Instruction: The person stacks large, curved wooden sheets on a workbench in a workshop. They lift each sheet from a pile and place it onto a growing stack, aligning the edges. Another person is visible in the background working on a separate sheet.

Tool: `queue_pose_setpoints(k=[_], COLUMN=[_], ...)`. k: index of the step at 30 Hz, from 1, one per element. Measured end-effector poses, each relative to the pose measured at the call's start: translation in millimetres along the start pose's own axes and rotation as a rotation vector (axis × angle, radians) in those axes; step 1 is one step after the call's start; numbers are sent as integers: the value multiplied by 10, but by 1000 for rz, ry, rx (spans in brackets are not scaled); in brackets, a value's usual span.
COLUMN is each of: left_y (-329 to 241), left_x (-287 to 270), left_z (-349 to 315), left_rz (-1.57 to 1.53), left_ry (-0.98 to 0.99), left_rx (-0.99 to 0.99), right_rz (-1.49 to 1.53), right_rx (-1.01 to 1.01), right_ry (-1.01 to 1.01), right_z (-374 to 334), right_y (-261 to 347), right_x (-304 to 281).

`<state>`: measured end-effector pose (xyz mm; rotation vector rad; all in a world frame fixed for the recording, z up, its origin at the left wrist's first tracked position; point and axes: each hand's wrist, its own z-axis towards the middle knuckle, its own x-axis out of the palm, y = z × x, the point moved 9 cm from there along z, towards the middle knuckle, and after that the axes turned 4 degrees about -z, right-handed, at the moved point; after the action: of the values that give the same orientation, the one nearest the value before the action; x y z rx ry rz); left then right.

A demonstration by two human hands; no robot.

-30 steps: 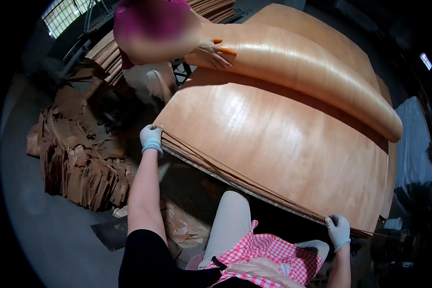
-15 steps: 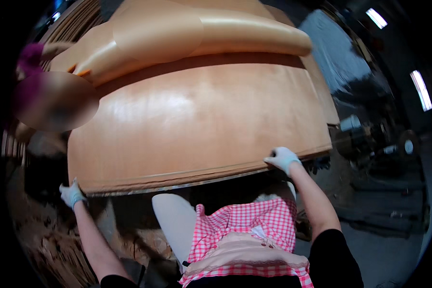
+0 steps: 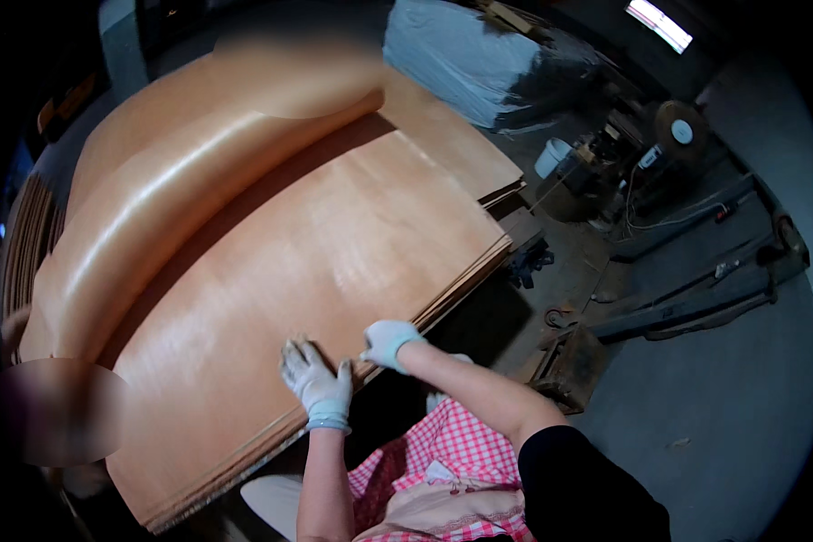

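Observation:
A stack of thin, light-brown wood veneer sheets (image 3: 271, 298) lies in front of me. My gloved left hand (image 3: 318, 384) rests flat on the top sheet near its front edge, fingers stretched out. Just right of it, my gloved right hand (image 3: 391, 346) is closed at the stack's near edge, its curled fingers pinching the veneer there. Beyond both hands, a large sheet (image 3: 181, 194) is bent back into a long roll across the far part of the stack. What lies under my right fingers is hidden.
A person, mostly blurred, is at the left with a hand (image 3: 15, 327) by the curled sheet. More stacked sheets (image 3: 27, 262) stand at far left. To the right are a white bucket (image 3: 553, 157), a machine with cables, a wooden box (image 3: 566, 366) and a metal frame (image 3: 686, 307) on the floor.
My view has swung to the right. My left hand has moved from the stack's left corner to lie flat beside my right hand. The curled sheet remains bent back.

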<state>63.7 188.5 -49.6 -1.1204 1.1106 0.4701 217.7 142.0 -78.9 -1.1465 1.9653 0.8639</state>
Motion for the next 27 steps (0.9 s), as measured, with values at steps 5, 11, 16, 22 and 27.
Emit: queue_pose_setpoints(k=[5, 11, 16, 22, 27], left_y=[224, 223, 182, 249, 127], left_x=[33, 15, 36, -11, -132], left_z=[11, -13, -25, -70, -114], left_rz=[14, 63, 98, 81, -37], left_ry=[-4, 18, 34, 33, -196], left_rx=[-89, -103, -88, -137, 28], right_rz=[116, -58, -22, 606, 598], right_rx=[-32, 237, 445, 829, 339], right_ry=[13, -196, -196, -628, -967], right_z=[-102, -198, -94, -477, -833], right_y=[-693, -2960, -3767, -3976, -3122], right_x=[-388, -1143, -1144, -829, -819])
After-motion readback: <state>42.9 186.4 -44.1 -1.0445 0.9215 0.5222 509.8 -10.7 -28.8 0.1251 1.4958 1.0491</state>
